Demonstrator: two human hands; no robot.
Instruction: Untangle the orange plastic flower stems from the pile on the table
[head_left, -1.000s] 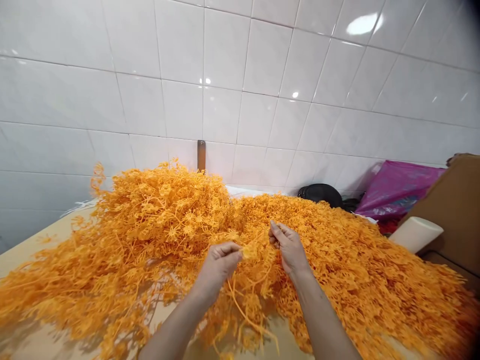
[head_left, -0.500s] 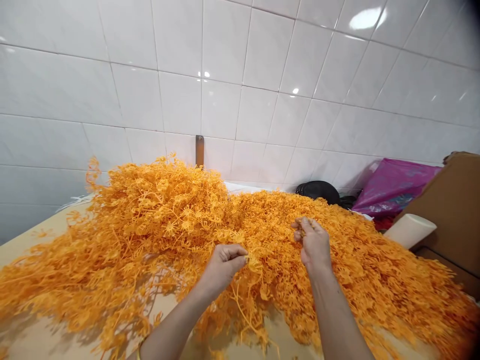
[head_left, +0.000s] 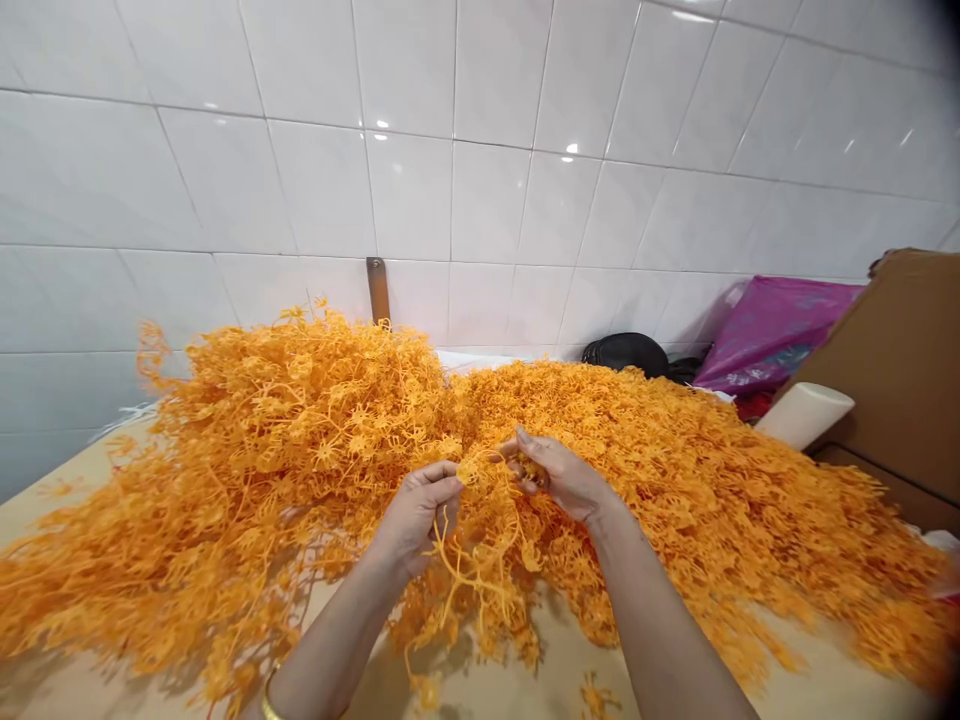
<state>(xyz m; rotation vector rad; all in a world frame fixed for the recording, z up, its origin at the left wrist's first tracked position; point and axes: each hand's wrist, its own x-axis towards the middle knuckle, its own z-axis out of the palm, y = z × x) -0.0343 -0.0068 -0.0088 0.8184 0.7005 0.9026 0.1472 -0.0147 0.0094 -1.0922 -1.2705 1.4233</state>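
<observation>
My left hand (head_left: pixel 420 508) pinches an orange plastic flower sprig (head_left: pixel 480 575) between thumb and forefinger, and its thin branching stems dangle below. Close by on the right, my right hand (head_left: pixel 556 472) has its thumb raised and its fingers curled around several small brownish-orange pieces (head_left: pixel 532 472), whose exact kind I cannot make out. Its fingertips are beside the top of the sprig; whether they touch it is unclear. Behind both hands spreads a big heap of similar orange sprigs (head_left: pixel 322 430), with a flatter mass of orange pieces (head_left: pixel 675 480) to the right.
The pale tabletop (head_left: pixel 540 680) shows along the front, with a loose orange piece (head_left: pixel 598 695) on it. At the back right are a black rounded item (head_left: pixel 626 352), a purple bag (head_left: pixel 780 330), a white roll (head_left: pixel 806 415) and a cardboard box (head_left: pixel 900 370). A tiled wall (head_left: pixel 487 200) stands behind.
My right hand has moved left, close to my left hand, and its thumb has lifted. The left hand has raised the sprig slightly. A loose orange piece now shows at the front edge.
</observation>
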